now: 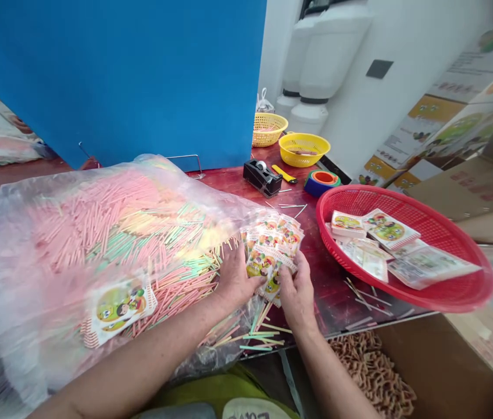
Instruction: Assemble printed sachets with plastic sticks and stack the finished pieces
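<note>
Printed paper packets (271,256) fan out in a thick bunch between the person's two hands, just over the edge of the table (224,186). The left hand (235,279) curls around the lower left of the bunch, and the right hand (296,297) closes on its lower right, both gripping it. To the left, a clear plastic bag (98,256) bulges with thin sticks (93,215) in pink, green and yellow, with a single packet (120,308) lying on top of it. More loose sticks lie beneath the hands. To the right, a red basket (447,291) holds several packets (386,230), overlapping and lying flat. Farther back stand a woven yellow basket (269,129) and a round yellow basket (304,148), their contents too small to make out. A tape dispenser (262,177) and tape rolls (321,181) sit nearby. Below the table, a cardboard box (438,361) holds a heap of brown shapes (372,372).
</note>
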A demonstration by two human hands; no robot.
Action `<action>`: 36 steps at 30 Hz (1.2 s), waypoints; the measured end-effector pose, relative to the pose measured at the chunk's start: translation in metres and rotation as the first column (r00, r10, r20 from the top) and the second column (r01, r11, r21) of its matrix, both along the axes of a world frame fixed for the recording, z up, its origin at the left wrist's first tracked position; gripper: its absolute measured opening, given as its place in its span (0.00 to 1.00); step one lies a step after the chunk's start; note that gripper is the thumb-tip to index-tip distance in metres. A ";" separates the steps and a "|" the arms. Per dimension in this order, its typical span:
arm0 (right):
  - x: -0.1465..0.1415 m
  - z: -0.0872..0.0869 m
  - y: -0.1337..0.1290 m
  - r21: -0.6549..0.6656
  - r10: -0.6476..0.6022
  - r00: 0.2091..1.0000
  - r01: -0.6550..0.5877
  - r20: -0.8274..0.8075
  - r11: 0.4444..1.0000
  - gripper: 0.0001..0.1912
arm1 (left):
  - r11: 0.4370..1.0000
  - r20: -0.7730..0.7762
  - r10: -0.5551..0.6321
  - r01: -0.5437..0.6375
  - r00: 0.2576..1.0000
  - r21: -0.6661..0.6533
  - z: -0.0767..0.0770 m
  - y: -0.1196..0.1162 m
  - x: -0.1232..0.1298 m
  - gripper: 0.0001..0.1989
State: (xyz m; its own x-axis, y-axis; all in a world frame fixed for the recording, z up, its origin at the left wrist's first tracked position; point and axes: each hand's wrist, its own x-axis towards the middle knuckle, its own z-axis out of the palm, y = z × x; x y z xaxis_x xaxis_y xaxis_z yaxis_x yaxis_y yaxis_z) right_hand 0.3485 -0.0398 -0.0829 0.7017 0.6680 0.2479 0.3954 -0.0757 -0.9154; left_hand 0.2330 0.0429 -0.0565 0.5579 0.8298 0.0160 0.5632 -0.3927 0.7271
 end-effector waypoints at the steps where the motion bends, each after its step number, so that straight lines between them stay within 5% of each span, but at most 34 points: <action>1: -0.002 0.001 0.003 -0.003 0.016 1.000 -0.016 0.024 1.000 0.30 | 1.000 -0.005 -0.010 0.010 1.000 0.005 0.000 0.001 0.001 0.44; 5: 0.010 0.009 0.026 -0.045 0.207 0.948 -0.202 0.243 0.978 0.27 | 0.999 -0.003 0.012 -0.012 1.000 0.041 -0.003 0.007 0.002 0.50; 8: 0.027 0.017 0.040 -0.118 0.147 0.902 -0.108 0.405 0.987 0.27 | 0.994 -0.068 0.038 -0.031 0.997 0.103 -0.005 0.010 0.001 0.54; 10: 0.034 0.023 0.044 -0.281 0.107 0.908 0.013 0.406 0.960 0.27 | 0.994 -0.160 0.049 -0.032 0.986 0.104 -0.005 0.013 0.001 0.57; 14: 0.033 0.035 0.044 -0.560 0.126 0.913 0.124 0.387 0.819 0.27 | 0.997 -0.375 0.057 -0.036 0.925 0.062 -0.003 0.022 0.006 0.62; 18: 0.033 0.045 0.055 -0.566 0.196 0.842 0.149 0.503 0.811 0.24 | 0.996 -0.457 0.032 0.007 0.889 0.083 -0.003 0.027 0.009 0.64; 25: 0.044 0.054 0.085 -0.644 0.424 0.794 -0.055 0.435 0.763 0.19 | 0.993 -0.467 -0.007 0.059 0.884 0.097 0.001 0.031 0.009 0.63; 28: 0.042 0.060 0.060 -0.545 0.485 0.764 -0.212 0.425 0.811 0.15 | 0.989 -0.330 -0.047 0.090 0.943 0.118 0.003 0.029 0.004 0.65; 32: 0.031 0.056 0.002 -0.122 0.507 0.773 -0.501 0.382 0.857 0.09 | 0.957 0.106 -0.278 0.265 0.955 0.120 -0.002 0.017 -0.005 0.65; 36: 0.025 0.038 -0.021 0.141 0.337 0.925 -0.362 0.174 0.921 0.16 | 0.877 0.466 -0.390 0.475 0.794 -0.076 -0.005 0.005 -0.007 0.63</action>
State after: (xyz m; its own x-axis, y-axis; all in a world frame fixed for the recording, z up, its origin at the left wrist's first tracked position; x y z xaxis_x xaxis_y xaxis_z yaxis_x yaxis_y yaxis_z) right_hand 0.3734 -0.0607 -0.0448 0.3794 0.8041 0.4577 0.4962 0.2407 -0.8342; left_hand 0.2258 0.0474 -0.0617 0.8311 0.5144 0.2112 -0.0149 -0.3590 0.9332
